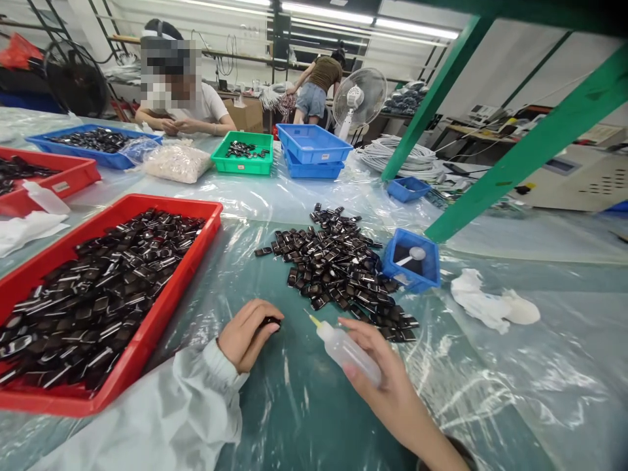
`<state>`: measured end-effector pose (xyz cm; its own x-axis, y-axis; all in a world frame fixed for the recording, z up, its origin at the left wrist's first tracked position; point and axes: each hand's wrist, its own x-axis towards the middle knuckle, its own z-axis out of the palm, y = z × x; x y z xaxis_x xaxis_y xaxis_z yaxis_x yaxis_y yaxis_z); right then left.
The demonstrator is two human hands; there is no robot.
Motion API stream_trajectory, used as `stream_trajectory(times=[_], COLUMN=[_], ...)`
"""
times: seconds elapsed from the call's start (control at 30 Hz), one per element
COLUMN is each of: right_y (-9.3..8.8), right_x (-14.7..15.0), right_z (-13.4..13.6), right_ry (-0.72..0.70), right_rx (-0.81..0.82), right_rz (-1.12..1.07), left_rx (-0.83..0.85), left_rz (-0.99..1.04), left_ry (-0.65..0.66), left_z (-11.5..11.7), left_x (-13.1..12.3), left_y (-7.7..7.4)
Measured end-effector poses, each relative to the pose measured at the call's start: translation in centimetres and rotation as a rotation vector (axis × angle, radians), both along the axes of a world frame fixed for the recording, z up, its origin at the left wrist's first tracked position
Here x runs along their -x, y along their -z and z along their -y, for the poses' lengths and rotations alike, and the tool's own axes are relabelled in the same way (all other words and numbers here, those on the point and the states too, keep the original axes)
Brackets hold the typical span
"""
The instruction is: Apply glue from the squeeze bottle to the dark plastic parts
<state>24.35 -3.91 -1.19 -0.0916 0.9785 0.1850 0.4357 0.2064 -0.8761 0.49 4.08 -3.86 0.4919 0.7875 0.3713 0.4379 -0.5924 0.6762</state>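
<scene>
My left hand (250, 333) is closed around a small black glossy part (269, 321), most of it hidden by the fingers. In my right hand (380, 366) is a translucent squeeze bottle (350, 353) with a thin needle tip on a yellow-green base. The tip points up and left toward the left hand, with a gap between them. Just beyond both hands lies a loose pile of black glossy parts (333, 261) on the plastic-covered table (294, 418). To the left, a large red tray (196, 261) holds many similar parts.
A small blue bin (417, 278) with a white scoop (416, 254) stands beside the pile, near a green post (456, 212). Crumpled white cloth (483, 301) lies right. Farther back are a green tray (243, 167), stacked blue trays (314, 157) and a seated person (206, 108).
</scene>
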Motion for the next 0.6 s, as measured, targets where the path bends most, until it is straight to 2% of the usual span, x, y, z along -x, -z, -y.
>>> stream_trajectory(times=[0.13,0.27,0.47,0.6], right_y=[0.0,-0.1,-0.3,-0.6], right_x=[-0.1,-0.2,0.1,0.2], right_z=[0.4,0.7,0.5,0.3], right_ry=[0.0,0.016,0.045,0.028], right_rx=[-0.08,-0.159,-0.178,-0.16], right_rz=[0.036,0.142,0.157,0.093], left_rx=[0.181,0.394,0.583,0.827], left_rz=[0.105,0.148,0.229,0.364], left_ry=[0.009,-0.037,-0.05,-0.007], left_z=[0.5,1.1,1.9,2.1], left_x=[0.1,-0.4,-0.4,0.0], left_y=[-0.9,-0.8,-1.0,-1.8])
